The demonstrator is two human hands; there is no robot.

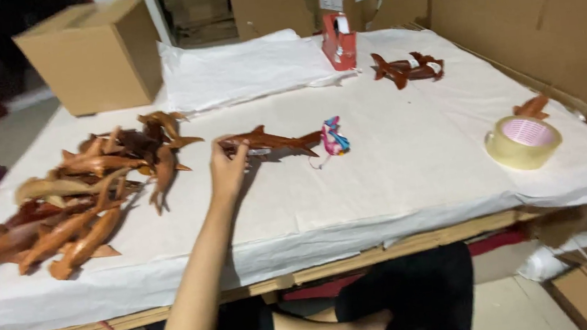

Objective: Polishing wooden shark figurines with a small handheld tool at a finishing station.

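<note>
The left hand (pixel 228 170) is reaching out over the white-covered table (pixel 409 175), its fingers pinching the front end of a brown wooden shark (pixel 270 143) that is lying flat near the middle of the table. A crumpled bit of pink and blue wrapping (pixel 335 138) is sitting right at the shark's tail, while a heap of wooden sharks (pixel 88 195) is piling up just to the hand's left. Over on the right a roll of clear tape (pixel 523 141) is resting near the edge, with a red tape dispenser (pixel 339 41) standing farther back.
</note>
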